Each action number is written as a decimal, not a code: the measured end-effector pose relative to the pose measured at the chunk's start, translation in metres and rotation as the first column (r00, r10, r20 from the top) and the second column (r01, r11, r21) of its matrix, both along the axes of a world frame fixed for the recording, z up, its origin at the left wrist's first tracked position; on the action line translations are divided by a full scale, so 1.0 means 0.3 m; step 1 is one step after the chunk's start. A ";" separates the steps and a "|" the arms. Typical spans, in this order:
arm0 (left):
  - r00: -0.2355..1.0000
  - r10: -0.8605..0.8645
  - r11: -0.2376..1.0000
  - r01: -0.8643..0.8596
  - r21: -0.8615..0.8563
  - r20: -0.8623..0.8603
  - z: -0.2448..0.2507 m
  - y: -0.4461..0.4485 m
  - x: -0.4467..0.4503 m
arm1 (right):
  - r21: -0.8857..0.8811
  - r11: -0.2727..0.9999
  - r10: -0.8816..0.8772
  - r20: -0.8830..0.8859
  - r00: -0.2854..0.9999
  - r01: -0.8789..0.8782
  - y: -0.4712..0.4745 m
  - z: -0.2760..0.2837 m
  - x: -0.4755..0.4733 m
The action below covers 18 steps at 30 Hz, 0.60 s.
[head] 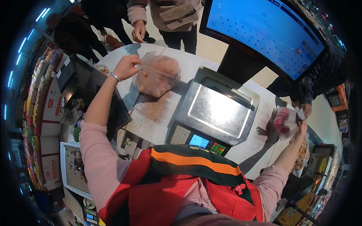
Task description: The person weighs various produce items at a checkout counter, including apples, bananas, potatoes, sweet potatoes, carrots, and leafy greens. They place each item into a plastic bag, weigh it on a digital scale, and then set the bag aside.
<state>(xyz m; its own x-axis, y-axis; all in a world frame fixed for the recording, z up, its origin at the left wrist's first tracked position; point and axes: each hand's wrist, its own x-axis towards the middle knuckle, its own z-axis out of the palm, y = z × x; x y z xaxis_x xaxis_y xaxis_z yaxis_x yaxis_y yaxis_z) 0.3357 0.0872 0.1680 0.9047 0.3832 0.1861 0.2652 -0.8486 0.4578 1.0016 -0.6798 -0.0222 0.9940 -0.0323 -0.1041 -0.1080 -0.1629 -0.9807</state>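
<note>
My left hand (128,67), with a bracelet at the wrist, grips the gathered neck of a clear plastic bag (158,75). Rounded orange-brown items fill that bag, their kind unclear through the film; it is on or just above the white counter (152,113). Far to the right, my right hand (301,130) holds a second thin plastic bag (284,121) with red round items inside. Another person's hand (306,109) is at the knot of the same bag. Between my hands stands an electronic scale, nothing on its steel platter (217,106).
A large touch screen (263,31) rises behind the scale. Across the counter stands a person with a beige bag (179,17). Black equipment (104,96) lies beneath my left forearm. To the left are stocked shelves (42,113) and a white tray (63,166).
</note>
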 end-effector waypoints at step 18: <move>0.966 -0.237 0.970 0.242 0.037 -0.101 0.037 -0.149 -0.081 | 0.046 0.861 -0.428 0.606 0.671 0.507 0.620 0.353 -0.379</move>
<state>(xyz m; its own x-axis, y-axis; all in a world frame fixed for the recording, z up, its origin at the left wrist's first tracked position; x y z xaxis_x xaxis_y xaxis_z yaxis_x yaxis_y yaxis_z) 0.3113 0.0424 0.1791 0.9834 0.1459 0.1080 0.0919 -0.9132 0.3969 0.8880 -0.4937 0.0836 0.7066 -0.4818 0.5183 0.3759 -0.3651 -0.8517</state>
